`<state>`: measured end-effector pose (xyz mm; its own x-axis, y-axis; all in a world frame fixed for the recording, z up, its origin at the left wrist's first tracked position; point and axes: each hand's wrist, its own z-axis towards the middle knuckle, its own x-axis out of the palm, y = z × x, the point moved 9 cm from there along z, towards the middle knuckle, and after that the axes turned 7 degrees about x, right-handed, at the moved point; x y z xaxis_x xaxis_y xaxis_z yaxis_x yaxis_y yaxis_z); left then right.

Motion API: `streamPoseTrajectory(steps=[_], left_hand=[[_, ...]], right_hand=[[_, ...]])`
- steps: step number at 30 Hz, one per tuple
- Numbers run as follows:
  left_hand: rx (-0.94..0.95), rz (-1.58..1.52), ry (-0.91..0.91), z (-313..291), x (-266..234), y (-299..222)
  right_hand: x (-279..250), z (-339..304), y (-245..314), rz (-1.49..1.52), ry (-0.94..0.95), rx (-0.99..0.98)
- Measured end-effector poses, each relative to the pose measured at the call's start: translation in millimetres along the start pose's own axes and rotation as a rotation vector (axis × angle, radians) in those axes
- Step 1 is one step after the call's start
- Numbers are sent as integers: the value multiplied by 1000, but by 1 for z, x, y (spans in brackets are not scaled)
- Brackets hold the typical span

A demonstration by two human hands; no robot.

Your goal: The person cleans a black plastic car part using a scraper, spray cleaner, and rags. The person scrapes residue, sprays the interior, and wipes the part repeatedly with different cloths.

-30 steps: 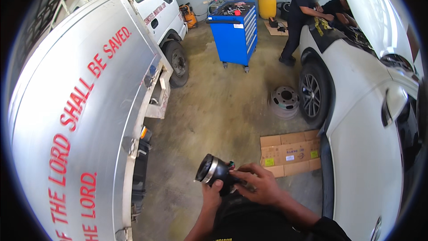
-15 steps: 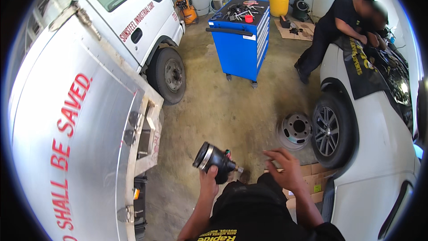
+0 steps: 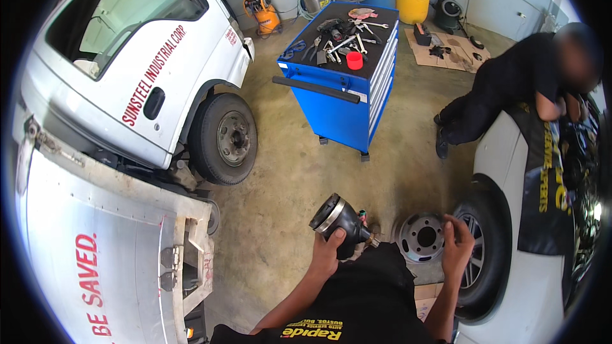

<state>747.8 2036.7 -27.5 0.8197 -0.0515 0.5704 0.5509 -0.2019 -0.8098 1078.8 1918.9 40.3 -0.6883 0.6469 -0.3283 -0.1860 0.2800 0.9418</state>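
Toward six o'clock, the left hand (image 3: 327,252) holds a silver-banded black tapered part (image 3: 347,223); at four, the right hand (image 3: 458,247) half-curls, narrowly parted.

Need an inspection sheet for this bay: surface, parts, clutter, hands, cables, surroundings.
Surface: floor, mottled brown-grey.
Parts: black part with a silver band around its wide end, which points up and left; narrow end is metal.
Clutter: loose tools and a red cup on the blue tool cart; wheel rim on the floor.
Hands: left hand grips the black part; right hand raised, nothing seen in it.
Cables: pale line by the back wall; cable or hose, cannot tell.
Surroundings: white truck left; co-worker leaning over a white car right.
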Motion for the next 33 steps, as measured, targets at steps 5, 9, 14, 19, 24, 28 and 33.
streamPoseTrajectory(steps=[5, 9, 14, 19, 24, 28, 33], left_hand=[[85, 42, 15, 120, 47, -49], [168, 110, -139, 211, 49, -61], [159, 23, -226, 323, 55, -40], [134, 17, -235, 408, 71, -55], [215, 23, -192, 474, 104, -81], [177, 79, -296, 507, 140, -87], [216, -8, -467, 512, 165, -47]], right_hand=[[79, 169, 79, -133, 119, -201], [165, 298, 142, -270, 211, -407], [286, 462, 169, -337, 273, -472], [401, 606, 202, -437, 298, -641], [491, 742, 220, -590, 331, -741], [555, 838, 214, -796, 474, -1001], [620, 868, 196, -916, 876, -1159]])
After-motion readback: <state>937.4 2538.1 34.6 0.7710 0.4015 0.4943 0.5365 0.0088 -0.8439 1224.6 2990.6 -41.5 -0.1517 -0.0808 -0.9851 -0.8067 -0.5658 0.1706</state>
